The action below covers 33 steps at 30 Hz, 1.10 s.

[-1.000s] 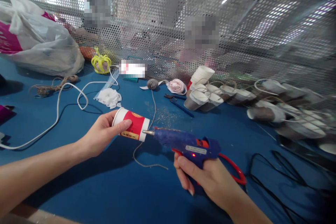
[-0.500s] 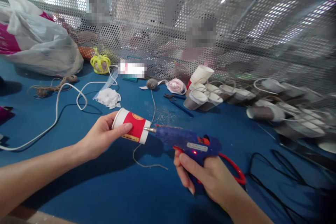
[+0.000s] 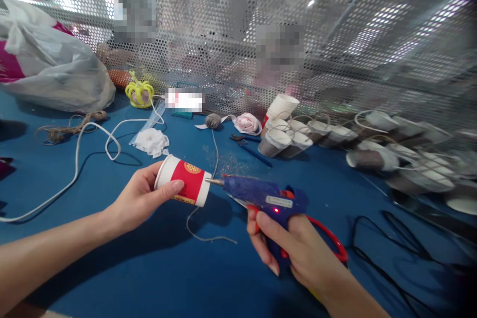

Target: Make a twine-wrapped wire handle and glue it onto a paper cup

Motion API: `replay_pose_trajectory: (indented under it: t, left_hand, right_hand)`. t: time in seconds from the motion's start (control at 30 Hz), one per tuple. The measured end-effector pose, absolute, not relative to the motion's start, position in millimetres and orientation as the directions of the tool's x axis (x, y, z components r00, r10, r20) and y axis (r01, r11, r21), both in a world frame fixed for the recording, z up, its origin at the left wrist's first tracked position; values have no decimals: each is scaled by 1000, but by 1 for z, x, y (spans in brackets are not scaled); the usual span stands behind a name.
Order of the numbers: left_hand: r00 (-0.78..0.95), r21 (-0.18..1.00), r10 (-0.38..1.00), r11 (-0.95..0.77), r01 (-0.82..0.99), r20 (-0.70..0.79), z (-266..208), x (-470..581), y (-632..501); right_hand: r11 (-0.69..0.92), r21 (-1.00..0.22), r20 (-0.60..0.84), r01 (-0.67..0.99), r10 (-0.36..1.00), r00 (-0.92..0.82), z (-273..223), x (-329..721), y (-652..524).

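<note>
My left hand is closed around a white paper cup with a red printed band, tilted on its side so that its base faces right. In my right hand is a blue hot glue gun with a small red light lit. Its metal nozzle is at the cup's base end; whether it touches the cup I cannot tell. A grey cord lies on the blue table behind and below the cup, running from a small ball of cord.
Pliers, a pink ribbon roll and white pieces lie beyond my hands. Several wrapped cups stand at the right. A white cable crosses the left, near a plastic bag. Perforated metal mesh rises behind.
The cup has shifted slightly left and turned a little, showing more of its gold emblem. The glue gun's nozzle has moved slightly up, near the upper edge of the cup's base.
</note>
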<state>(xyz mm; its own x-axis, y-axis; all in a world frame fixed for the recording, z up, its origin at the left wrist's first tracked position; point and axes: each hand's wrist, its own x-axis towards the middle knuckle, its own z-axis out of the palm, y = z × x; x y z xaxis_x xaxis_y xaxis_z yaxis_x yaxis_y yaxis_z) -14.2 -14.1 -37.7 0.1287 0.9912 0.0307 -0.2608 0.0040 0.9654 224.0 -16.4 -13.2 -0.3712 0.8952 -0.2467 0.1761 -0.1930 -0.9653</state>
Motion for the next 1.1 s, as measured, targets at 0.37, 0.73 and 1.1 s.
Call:
replay_pose_trajectory:
  t: [0.37, 0.73, 1.1]
  left_hand:
    - [87, 986, 994, -47, -158, 62, -37, -15, -18]
    - [109, 988, 991, -68, -137, 83, -35, -15, -18]
    - [106, 952, 994, 24, -306, 9, -37, -12, -11]
  right_hand:
    - [-297, -952, -299, 75, 848, -438, -12, 222, -9]
    - [-293, -953, -295, 73, 856, -425, -12, 221, -12]
    - [-114, -954, -222, 278, 892, -395, -14, 222, -23]
